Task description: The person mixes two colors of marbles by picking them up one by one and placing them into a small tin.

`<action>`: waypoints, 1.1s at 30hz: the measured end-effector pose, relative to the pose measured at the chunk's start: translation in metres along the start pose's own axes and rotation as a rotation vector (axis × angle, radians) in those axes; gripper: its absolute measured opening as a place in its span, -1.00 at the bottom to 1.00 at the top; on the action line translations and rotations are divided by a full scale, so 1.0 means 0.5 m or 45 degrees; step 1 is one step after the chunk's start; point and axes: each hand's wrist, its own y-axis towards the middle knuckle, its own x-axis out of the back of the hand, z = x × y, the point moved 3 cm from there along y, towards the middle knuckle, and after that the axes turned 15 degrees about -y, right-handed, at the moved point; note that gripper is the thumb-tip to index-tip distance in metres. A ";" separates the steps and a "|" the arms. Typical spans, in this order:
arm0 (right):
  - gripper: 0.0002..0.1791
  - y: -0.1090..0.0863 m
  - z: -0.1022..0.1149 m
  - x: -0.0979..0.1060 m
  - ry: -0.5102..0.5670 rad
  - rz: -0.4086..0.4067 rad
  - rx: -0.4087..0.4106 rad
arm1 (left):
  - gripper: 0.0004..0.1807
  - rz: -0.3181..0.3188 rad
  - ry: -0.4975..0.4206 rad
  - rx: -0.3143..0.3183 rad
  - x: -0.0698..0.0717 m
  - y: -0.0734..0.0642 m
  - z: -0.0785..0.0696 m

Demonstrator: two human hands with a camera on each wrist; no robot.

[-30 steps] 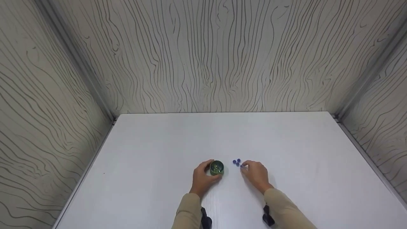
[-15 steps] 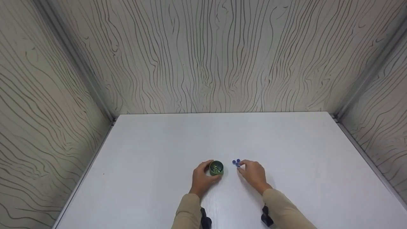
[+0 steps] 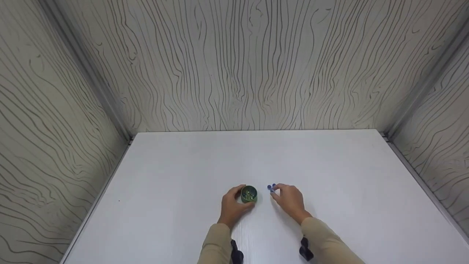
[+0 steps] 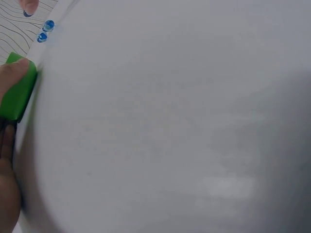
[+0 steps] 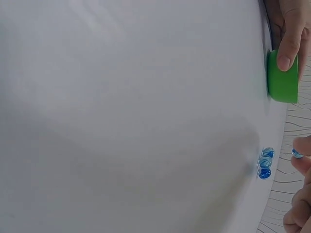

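My left hand (image 3: 232,207) grips a small green bowl (image 3: 249,201) from its left side, fingers and thumb around the wall. The bowl stands upright on the table, with shiny small things inside that look like marbles. To its right, my right hand (image 3: 292,201) pinches a blue glass marble (image 5: 296,153) between thumb and fingertip; in the right wrist view it is held off the table. Just by those fingertips, three loose blue marbles (image 5: 265,162) sit close together on the table. In the left wrist view, the thumb lies over the green wall (image 4: 20,94).
Both hands work over a white table (image 3: 176,165). A wood-grain patterned wall (image 3: 234,66) rises behind its back edge, with similar panels at left and right. Dark wrist-worn devices (image 3: 306,250) sit below the sleeves.
My right hand has shifted a little left, with the pinched marble, closer to the loose marbles and the bowl. The left hand and bowl have stayed in place.
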 end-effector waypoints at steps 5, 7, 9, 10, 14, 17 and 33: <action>-0.83 0.003 0.005 0.001 0.014 0.014 0.001 | -0.33 -0.002 0.010 -0.021 0.000 0.000 0.000; -0.83 0.004 0.007 0.001 0.018 0.012 0.007 | -0.33 0.002 0.015 -0.022 0.001 0.000 0.000; -0.83 0.006 0.010 0.001 0.014 0.005 0.021 | -0.33 0.003 0.013 -0.020 0.001 0.000 -0.001; -0.83 0.006 0.012 0.001 0.011 0.003 0.028 | -0.33 0.005 0.011 -0.018 0.001 0.000 -0.002; -0.82 0.007 0.021 0.001 0.009 -0.002 0.043 | -0.32 0.009 0.016 -0.032 0.001 0.001 0.000; -0.83 0.007 0.027 0.001 0.013 -0.006 0.049 | -0.32 0.011 0.007 -0.033 0.001 0.002 0.001; -0.86 0.008 0.051 -0.007 0.018 -0.005 0.079 | -0.33 0.000 0.017 -0.065 0.001 0.003 -0.003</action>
